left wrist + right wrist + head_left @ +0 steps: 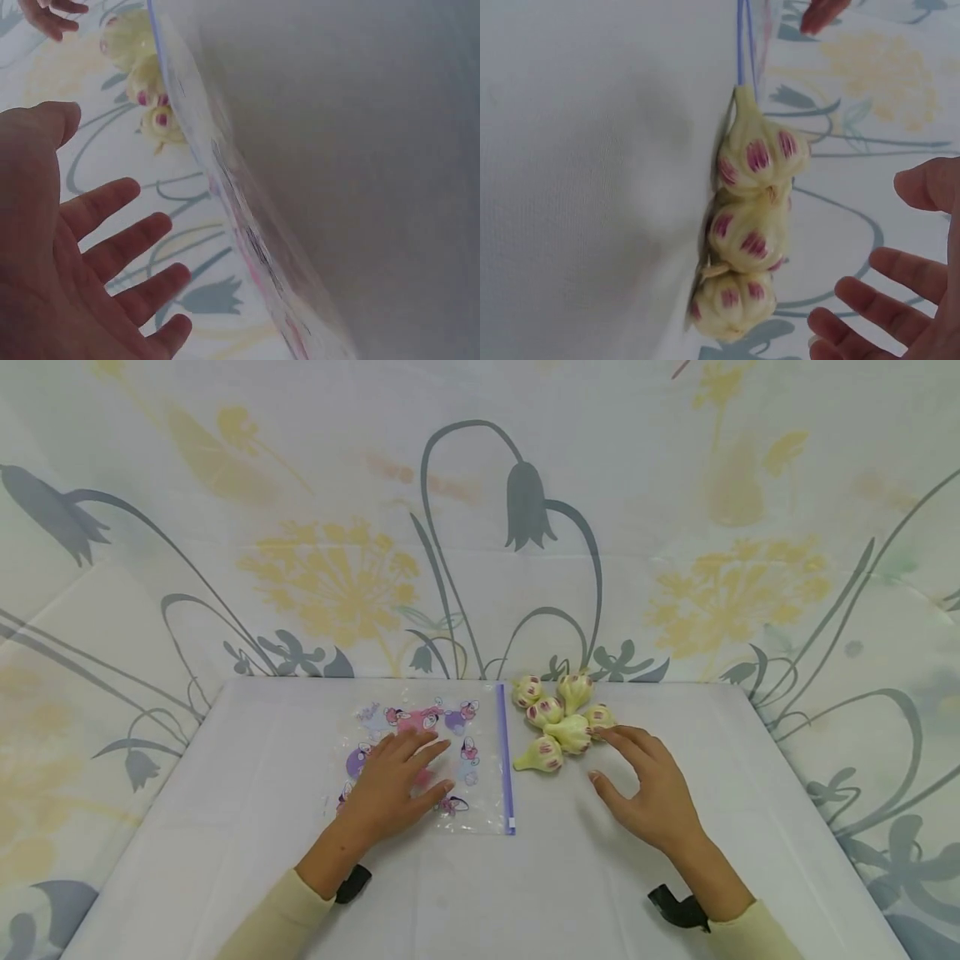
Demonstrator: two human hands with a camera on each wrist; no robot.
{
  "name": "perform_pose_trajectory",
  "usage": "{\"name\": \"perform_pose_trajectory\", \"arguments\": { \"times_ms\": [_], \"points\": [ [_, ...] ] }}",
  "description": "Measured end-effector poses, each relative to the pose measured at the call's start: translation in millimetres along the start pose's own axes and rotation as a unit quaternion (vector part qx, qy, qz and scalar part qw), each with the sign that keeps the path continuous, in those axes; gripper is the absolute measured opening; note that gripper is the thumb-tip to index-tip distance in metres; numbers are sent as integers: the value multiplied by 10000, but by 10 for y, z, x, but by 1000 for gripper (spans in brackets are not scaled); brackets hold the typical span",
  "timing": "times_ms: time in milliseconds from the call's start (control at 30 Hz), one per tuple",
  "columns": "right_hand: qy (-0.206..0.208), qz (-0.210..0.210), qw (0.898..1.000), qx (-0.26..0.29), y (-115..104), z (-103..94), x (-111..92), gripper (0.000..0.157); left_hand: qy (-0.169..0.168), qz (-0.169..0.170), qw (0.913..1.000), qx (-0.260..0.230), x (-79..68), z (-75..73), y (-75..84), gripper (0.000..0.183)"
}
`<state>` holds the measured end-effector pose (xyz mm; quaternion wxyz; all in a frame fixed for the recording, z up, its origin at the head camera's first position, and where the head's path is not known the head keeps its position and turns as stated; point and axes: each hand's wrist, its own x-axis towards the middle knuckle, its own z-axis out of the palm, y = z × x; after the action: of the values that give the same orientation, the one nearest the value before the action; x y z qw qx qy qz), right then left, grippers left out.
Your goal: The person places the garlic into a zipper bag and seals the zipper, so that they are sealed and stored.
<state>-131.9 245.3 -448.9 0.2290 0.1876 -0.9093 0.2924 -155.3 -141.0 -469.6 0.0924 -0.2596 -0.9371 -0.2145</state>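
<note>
A clear plastic zip bag (483, 727) printed with pink and purple cartoon figures lies flat on the white table, its purple slider edge toward the right. Over its lower left part hovers my left hand (393, 785), fingers spread and holding nothing. Several garlic bulbs (542, 754), pale with purple-red streaks, sit in a cluster just right of the bag. My right hand (652, 789) is beside the cluster, its fingers relaxed and apart; the fingertips come near the rightmost bulb. In the right wrist view, garlic bulbs (754, 154) stand apart from the fingers (907, 270).
A white cloth covers the table (465, 893). Behind and at both sides hangs a curtain (480, 527) with grey bellflowers and yellow blossoms. Black straps (678, 910) sit at the wrists, below the cream sleeves (753, 931).
</note>
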Motion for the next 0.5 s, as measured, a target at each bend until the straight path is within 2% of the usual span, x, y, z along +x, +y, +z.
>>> {"name": "perform_pose_trajectory", "arguments": {
  "times_ms": [100,300,500],
  "points": [
    [44,-158,9999,48,-38,38,-15,58,-140,133,9998,-52,-2,19,37,61],
    [-146,-497,9986,136,-111,140,-50,55,-941,10,9953,-240,-34,66,55,64],
    [-638,-815,9944,228,-164,246,-83,52,-1156,50,9932,-125,-53,123,120,63]
  ]
}}
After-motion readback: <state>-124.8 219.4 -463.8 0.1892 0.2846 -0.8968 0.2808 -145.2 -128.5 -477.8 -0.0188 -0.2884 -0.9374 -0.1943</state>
